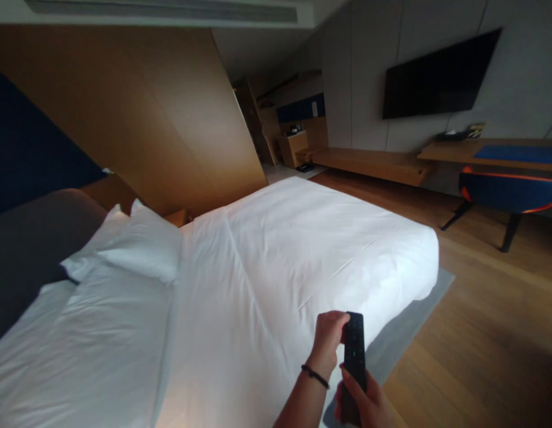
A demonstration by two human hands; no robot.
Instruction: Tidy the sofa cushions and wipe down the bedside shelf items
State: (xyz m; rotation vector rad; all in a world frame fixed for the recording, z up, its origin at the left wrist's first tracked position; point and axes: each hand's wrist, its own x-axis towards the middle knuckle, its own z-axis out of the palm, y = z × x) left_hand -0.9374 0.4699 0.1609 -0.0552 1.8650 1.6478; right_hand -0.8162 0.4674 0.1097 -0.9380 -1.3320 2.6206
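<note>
Black remote (355,351) is held from below by the right hand (369,404), its grip closed around it; the left hand (328,339), at 9 o'clock, is closed on its top, above the white bed (258,261).

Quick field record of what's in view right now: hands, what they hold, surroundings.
left hand: fingers touching the top of the remote
right hand: holds the remote's lower end
remote: black, upright, above the bed's edge
bed: white sheet, pillows at the head
TV: wall-mounted, screen dark
chair: blue, by the desk
</note>
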